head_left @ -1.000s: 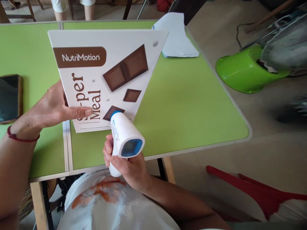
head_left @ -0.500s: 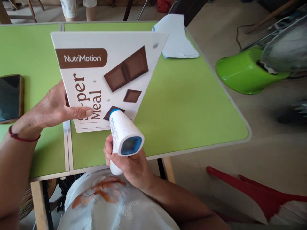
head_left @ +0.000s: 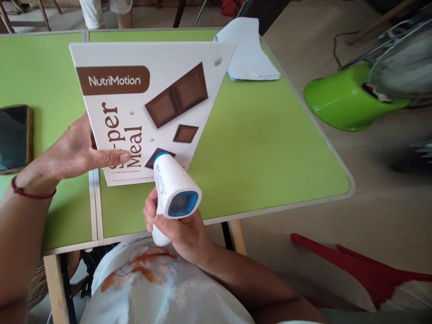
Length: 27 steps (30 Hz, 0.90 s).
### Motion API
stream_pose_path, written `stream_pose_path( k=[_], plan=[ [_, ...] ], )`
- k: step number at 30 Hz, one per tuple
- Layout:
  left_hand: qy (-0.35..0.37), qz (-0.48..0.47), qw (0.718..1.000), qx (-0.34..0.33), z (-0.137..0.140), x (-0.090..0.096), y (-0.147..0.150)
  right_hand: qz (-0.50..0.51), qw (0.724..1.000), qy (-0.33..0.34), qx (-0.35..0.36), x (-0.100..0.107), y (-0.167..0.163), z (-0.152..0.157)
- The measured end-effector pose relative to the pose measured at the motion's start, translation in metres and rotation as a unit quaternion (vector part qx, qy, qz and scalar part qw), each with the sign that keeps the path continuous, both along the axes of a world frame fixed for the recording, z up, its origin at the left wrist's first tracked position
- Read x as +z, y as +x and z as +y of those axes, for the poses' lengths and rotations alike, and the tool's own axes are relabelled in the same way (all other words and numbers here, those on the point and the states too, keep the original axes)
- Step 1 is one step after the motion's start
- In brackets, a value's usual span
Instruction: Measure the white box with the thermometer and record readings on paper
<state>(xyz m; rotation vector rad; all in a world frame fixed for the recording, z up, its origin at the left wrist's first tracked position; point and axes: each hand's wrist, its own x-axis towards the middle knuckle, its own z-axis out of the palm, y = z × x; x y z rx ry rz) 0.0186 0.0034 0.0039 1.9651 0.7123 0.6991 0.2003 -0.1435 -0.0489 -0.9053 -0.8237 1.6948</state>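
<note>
My left hand (head_left: 76, 150) grips a white NutriMotion meal box (head_left: 118, 105) by its left side, thumb across the front and the other fingers hidden behind. Brown lettering and pictures of chocolate pieces cover the face of the box, which is tilted up above the green table (head_left: 263, 148). In my right hand (head_left: 182, 234) is a white infrared thermometer (head_left: 173, 184) with a blue tip and a blue-framed screen, held by its handle. Its blue tip points at the lower right of the box; whether the two touch, I cannot tell.
A phone in a brown case (head_left: 15, 139) lies at the left. Folded white papers (head_left: 248, 51) rest at the table's far right corner. Beyond the right edge are a green stool (head_left: 347, 99) and a red chair (head_left: 354, 265). A person's legs (head_left: 106, 11) show across the table.
Both hands stay nearly in place. The box and the thermometer have shifted very slightly up and left in view, with both still held.
</note>
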Motion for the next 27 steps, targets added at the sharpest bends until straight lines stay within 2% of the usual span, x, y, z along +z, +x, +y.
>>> stream_pose_path(
  k=[12,17,21,24,27],
  plan=[
    [0.027,0.04,0.997,0.054,0.001,-0.005,-0.008,0.02,1.0,-0.012,0.008,-0.004,0.001,-0.003],
    [0.005,0.007,1.0,0.028,0.001,-0.006,-0.005,0.011,1.0,-0.014,-0.001,-0.004,-0.001,-0.002],
    [-0.013,-0.029,0.998,0.061,-0.001,-0.01,-0.003,-0.006,1.0,-0.015,-0.005,-0.007,0.003,-0.002],
    [0.018,-0.058,0.993,0.103,-0.002,-0.011,-0.003,-0.048,0.999,-0.004,0.011,0.001,0.018,0.003],
    [0.09,-0.103,0.983,0.121,-0.002,-0.01,-0.007,-0.125,0.988,0.068,0.054,0.022,0.043,0.02]
  ],
)
